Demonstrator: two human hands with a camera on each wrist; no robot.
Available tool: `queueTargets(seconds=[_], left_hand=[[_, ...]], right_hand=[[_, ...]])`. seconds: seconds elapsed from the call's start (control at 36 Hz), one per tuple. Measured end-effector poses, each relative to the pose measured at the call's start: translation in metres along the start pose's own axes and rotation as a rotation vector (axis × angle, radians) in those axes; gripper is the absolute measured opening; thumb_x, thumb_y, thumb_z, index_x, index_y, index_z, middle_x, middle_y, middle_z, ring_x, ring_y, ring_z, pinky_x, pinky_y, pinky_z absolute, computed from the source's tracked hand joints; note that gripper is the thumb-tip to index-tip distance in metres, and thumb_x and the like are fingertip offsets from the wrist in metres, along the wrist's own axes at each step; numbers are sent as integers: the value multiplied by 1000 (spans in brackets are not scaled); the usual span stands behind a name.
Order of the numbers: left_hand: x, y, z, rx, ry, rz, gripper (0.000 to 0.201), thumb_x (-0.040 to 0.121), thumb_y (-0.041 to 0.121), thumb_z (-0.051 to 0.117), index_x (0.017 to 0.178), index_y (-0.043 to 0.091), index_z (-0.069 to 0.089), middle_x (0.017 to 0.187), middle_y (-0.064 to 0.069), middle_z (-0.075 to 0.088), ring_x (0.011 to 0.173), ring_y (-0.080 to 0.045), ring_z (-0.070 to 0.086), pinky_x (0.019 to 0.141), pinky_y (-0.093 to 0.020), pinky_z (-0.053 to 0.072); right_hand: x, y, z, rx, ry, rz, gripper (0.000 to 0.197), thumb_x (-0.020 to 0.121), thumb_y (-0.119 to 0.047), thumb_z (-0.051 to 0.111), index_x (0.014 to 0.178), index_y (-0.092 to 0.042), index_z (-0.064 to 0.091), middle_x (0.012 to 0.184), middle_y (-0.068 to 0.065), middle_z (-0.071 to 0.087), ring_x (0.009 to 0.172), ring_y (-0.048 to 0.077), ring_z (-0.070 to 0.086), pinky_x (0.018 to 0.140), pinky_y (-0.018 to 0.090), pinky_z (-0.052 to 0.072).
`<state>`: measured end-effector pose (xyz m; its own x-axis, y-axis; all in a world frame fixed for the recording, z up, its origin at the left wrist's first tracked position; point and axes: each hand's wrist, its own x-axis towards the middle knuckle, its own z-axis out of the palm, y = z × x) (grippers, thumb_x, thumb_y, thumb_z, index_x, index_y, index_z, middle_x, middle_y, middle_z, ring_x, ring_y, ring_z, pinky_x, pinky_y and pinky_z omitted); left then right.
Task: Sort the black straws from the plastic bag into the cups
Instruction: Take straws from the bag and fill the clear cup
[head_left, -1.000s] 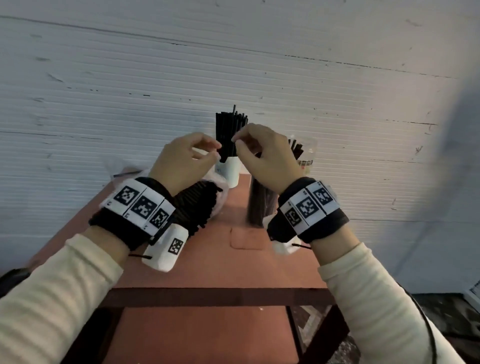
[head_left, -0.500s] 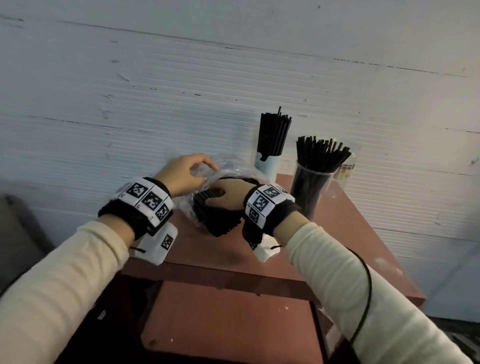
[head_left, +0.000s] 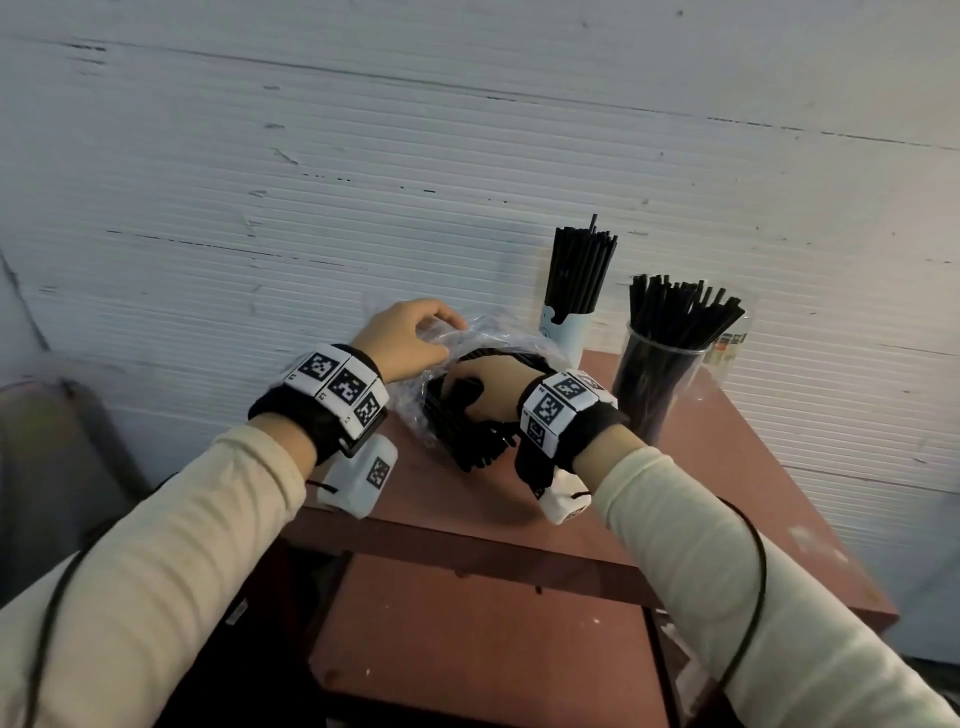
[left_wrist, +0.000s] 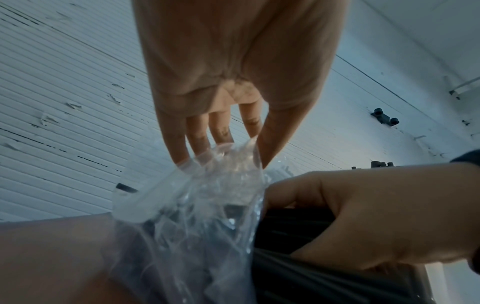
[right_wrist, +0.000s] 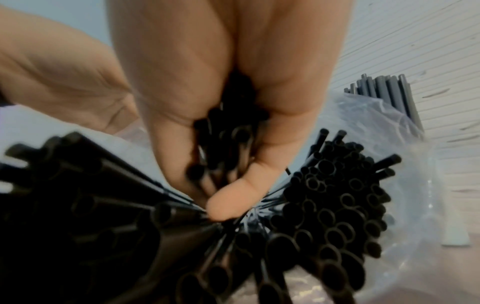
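A clear plastic bag (head_left: 498, 340) full of black straws (head_left: 467, 441) lies on the red-brown table (head_left: 727, 493). My left hand (head_left: 405, 343) pinches the bag's upper edge (left_wrist: 228, 158) and lifts it. My right hand (head_left: 493, 389) reaches into the bag's mouth and grips a bunch of black straws (right_wrist: 228, 139) between fingers and thumb. Loose straw ends (right_wrist: 337, 197) fan out around it. Behind stand a white paper cup (head_left: 569, 332) and a clear cup (head_left: 657, 379), both holding upright black straws.
A white ribbed wall (head_left: 363, 182) rises right behind the table. A lower red shelf (head_left: 467, 639) sits under the tabletop. A small labelled container (head_left: 730, 348) stands behind the clear cup. A dark object (head_left: 52, 467) lies at the far left.
Both hands came down from in front of the cups to the bag. The right hand has gone into the bag and closed on straws, while the left lifted the bag's edge.
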<state>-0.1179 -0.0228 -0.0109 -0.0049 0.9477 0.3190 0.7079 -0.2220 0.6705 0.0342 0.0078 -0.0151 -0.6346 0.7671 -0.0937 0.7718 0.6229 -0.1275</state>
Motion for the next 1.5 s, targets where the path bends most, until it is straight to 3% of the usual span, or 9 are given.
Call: queueTargets(seconds=[0.19,0.33,0.53,0.67,0.78,1.03,1.11,1.31,1.5], left_hand=[[-1,0,-1,26,-6,0,35,85,4,64,113,25,66,126,3,57,100,-9,50,82,-23,37],[-1,-2,0,12,-17,-13,35,86,5,65,114,26,65,133,1,57,111,-10,51,84,-23,37],[0,-6,5,57,4,-1,34,86,12,65,114,32,62,136,0,56,127,-16,50,91,-26,38],[-8,7,9,102,129,279,45,79,14,68,118,33,58,122,9,53,113,-5,49,96,-23,38],[-13,36,21,168,-94,488,55,75,15,77,126,23,56,121,12,52,109,3,44,91,-1,28],[3,67,74,314,-212,513,54,70,28,82,115,24,53,98,11,60,91,-12,59,80,-27,47],[3,79,82,257,-116,487,26,81,26,73,102,15,64,85,1,69,80,-21,65,73,-38,52],[-5,101,92,-130,-133,265,15,84,35,73,81,28,61,59,9,62,55,-2,59,61,-32,49],[-10,114,115,-438,-236,173,17,85,31,73,77,20,63,59,14,62,61,-2,60,66,-14,47]], right_hand=[[-6,16,-7,143,101,38,41,86,-12,62,121,-34,63,123,-7,59,94,9,50,77,22,41],[-8,23,-6,207,125,32,41,85,-11,63,117,-36,65,112,-10,60,88,7,53,61,12,39],[-27,35,-9,284,112,-13,35,81,-9,66,106,-33,70,103,-5,60,84,12,58,74,26,54],[-58,50,-22,279,100,-24,35,82,-9,67,109,-32,70,91,-14,60,69,0,57,61,11,47],[-84,60,-34,276,70,-40,33,82,-12,68,107,-34,71,83,-17,60,59,-6,55,60,10,45],[-135,68,-58,306,86,-86,38,82,-11,71,112,-34,70,81,-17,62,59,-7,57,59,9,44],[-150,73,-64,308,181,-81,43,81,-14,72,117,-37,67,93,-12,66,69,-3,60,64,11,46],[-171,83,-79,391,611,-78,42,84,-40,71,124,-40,60,112,-15,65,99,-7,58,89,14,42],[-152,72,-71,417,1067,-245,46,82,-14,71,126,-14,57,121,-4,56,103,9,59,88,13,45]])
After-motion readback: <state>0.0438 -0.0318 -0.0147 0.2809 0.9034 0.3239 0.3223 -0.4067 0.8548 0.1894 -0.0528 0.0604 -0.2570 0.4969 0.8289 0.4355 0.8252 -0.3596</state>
